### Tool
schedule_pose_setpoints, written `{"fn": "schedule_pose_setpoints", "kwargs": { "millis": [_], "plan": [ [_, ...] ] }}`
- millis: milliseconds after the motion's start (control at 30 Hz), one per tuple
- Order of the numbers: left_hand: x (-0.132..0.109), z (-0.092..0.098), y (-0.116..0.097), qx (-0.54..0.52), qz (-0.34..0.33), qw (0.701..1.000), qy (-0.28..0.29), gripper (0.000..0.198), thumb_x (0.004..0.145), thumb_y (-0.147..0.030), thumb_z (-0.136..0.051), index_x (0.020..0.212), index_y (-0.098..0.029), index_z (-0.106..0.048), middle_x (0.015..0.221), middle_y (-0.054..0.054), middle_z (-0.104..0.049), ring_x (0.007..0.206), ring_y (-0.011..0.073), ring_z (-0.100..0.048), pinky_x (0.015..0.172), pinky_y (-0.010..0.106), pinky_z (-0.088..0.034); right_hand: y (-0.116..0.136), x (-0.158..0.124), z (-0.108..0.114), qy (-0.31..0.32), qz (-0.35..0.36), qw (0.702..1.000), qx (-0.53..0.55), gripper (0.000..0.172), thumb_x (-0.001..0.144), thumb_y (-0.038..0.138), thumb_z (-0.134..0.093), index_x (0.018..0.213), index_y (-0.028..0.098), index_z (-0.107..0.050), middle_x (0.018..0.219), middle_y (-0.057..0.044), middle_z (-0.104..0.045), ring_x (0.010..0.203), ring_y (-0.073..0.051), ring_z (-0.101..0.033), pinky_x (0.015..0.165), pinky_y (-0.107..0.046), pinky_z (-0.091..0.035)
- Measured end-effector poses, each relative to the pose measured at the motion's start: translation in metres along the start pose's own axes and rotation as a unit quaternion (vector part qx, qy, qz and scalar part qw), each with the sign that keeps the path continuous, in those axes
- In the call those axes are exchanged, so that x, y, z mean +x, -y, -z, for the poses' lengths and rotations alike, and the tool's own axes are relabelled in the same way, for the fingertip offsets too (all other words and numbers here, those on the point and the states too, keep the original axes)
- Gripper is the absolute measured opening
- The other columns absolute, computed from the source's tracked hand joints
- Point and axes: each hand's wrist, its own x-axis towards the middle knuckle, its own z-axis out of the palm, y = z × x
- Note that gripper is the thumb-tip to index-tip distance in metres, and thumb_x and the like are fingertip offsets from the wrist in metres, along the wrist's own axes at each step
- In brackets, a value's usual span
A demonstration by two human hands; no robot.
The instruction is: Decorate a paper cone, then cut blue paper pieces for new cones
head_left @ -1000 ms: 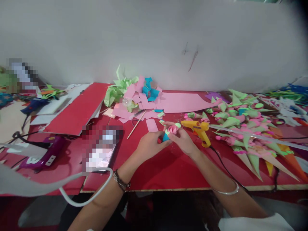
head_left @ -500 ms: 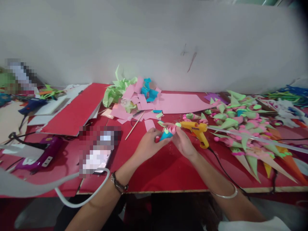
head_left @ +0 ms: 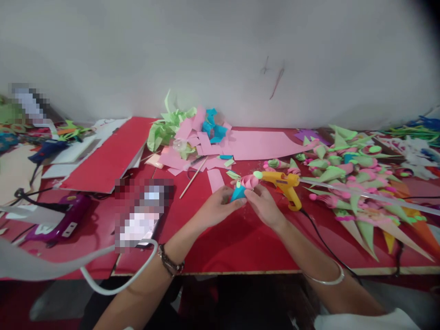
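Both my hands meet at the middle of the red table. My left hand and my right hand pinch a small paper flower between them: a blue cone at the bottom, pink curled petals above, small green bits at the top. The fingers of both hands are closed on it, and it is held just above the tabletop. A yellow glue gun lies right behind my right hand, its nozzle pointing left toward the flower.
A pile of pink, green and blue paper scraps and a wooden stick lie behind. Several finished paper cones cover the right side. A purple tool and a red board lie at the left, with a blurred-out screen and a white cable.
The paper flower has been turned in my fingers, so its petals now tilt up and to the right toward the glue gun. My hands stay at about the same spot.
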Motion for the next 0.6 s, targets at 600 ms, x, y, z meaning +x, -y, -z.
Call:
{"fn": "schedule_pose_setpoints", "kwargs": {
  "millis": [600],
  "plan": [
    [-0.004,-0.001,0.001,0.031,0.011,0.997,0.074,0.033,0.076,-0.047,-0.049,0.079,-0.015,-0.059,0.058,-0.006,-0.030,0.053,0.0080,-0.028,0.047,0.022,-0.025,0.002,-0.002,0.005,0.074,-0.072,0.990,0.093,0.016,0.069,0.034,-0.053,0.078,0.023,-0.060,0.069,0.000,-0.059,0.062,-0.015,-0.055,0.052,-0.025,-0.044]
  ]
}}
